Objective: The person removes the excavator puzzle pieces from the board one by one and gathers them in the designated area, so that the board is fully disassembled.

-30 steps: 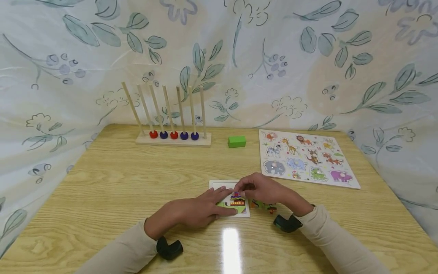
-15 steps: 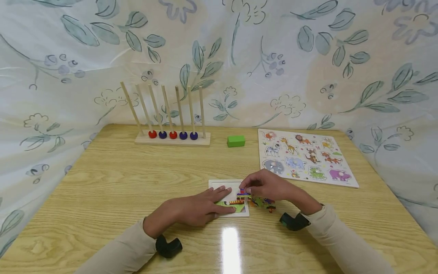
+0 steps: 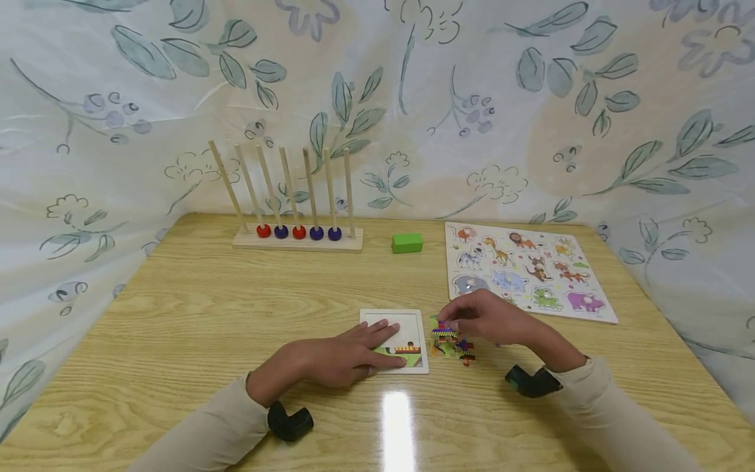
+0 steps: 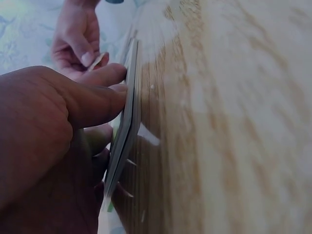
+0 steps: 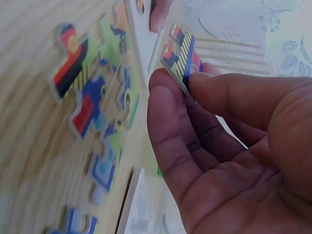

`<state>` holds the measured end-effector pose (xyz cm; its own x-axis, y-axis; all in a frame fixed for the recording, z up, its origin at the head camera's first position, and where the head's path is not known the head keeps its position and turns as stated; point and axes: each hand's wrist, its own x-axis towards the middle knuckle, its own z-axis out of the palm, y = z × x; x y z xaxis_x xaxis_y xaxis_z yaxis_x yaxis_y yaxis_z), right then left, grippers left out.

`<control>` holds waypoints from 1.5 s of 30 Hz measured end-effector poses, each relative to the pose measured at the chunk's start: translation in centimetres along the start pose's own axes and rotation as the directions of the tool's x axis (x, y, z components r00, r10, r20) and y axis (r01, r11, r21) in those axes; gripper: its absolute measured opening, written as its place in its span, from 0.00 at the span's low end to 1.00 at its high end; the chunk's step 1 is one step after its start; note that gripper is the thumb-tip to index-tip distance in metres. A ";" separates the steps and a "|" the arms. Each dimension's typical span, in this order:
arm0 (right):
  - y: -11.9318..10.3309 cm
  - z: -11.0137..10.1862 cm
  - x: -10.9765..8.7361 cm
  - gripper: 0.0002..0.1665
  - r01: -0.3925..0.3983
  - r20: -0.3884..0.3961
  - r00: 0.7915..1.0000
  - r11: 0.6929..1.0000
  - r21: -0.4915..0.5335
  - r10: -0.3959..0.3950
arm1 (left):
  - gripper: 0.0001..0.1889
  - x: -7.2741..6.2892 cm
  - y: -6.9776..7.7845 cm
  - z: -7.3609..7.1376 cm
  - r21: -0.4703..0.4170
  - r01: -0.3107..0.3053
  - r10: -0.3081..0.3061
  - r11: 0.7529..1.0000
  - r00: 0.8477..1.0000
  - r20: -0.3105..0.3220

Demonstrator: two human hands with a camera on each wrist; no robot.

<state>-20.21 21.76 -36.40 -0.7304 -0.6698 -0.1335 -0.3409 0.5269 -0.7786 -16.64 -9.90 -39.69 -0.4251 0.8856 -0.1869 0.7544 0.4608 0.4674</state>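
A small white-framed jigsaw tray (image 3: 423, 341) lies on the table, with green and orange-red pieces along its lower part. My left hand (image 3: 339, 359) rests on the tray with fingers spread; in the left wrist view the thumb lies along the tray's edge. Between thumb and fingers, my right hand (image 3: 495, 319) pinches a jigsaw piece (image 5: 181, 57) with blue, red and yellow-black stripes, raised to the right of the tray. Below it several loose jigsaw pieces (image 3: 466, 357) lie on the table. In the right wrist view, loose pieces (image 5: 90, 105) appear at the left.
An animal peg puzzle board (image 3: 531, 272) lies at the back right. A green block (image 3: 407, 243) sits at the back middle. At the back left stands a wooden rack of upright rods (image 3: 297, 244) with red and blue beads. A patterned cloth (image 3: 377, 118) hangs behind the table.
My right hand has moved right, carrying the striped jigsaw piece from over the tray to above the loose pieces. My left hand has stayed on the tray.
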 end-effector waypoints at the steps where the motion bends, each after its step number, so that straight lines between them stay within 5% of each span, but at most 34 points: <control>1: 0.1 -0.1 -0.2 0.11 -0.010 -0.002 1.000 1.000 0.001 0.010 | 0.26 0.0 0.0 0.0 -0.004 -0.003 0.003 1.000 1.000 -0.002; 13: 0.6 -1.2 -1.5 0.11 -0.041 -0.021 0.999 0.996 -0.077 0.040 | 0.28 0.0 0.0 -0.1 -0.055 0.002 -0.003 0.998 1.000 -0.015; 29: 1.4 -1.8 -3.2 0.09 -0.010 -0.016 1.000 1.000 -0.021 0.010 | 0.25 0.3 -0.5 -0.5 -0.146 0.013 -0.025 0.989 0.996 -0.085; 45: 3.2 -2.2 -5.1 0.08 0.035 0.049 0.998 0.999 0.013 -0.035 | 0.26 -0.4 -1.4 -1.6 -0.032 0.020 -0.023 0.999 0.996 -0.083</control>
<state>-18.84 27.99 -36.89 -0.6883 -0.7126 -0.1356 -0.3584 0.4966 -0.7906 -18.33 -11.04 -38.86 -0.4822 0.8671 -0.1252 0.7295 0.4765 0.4907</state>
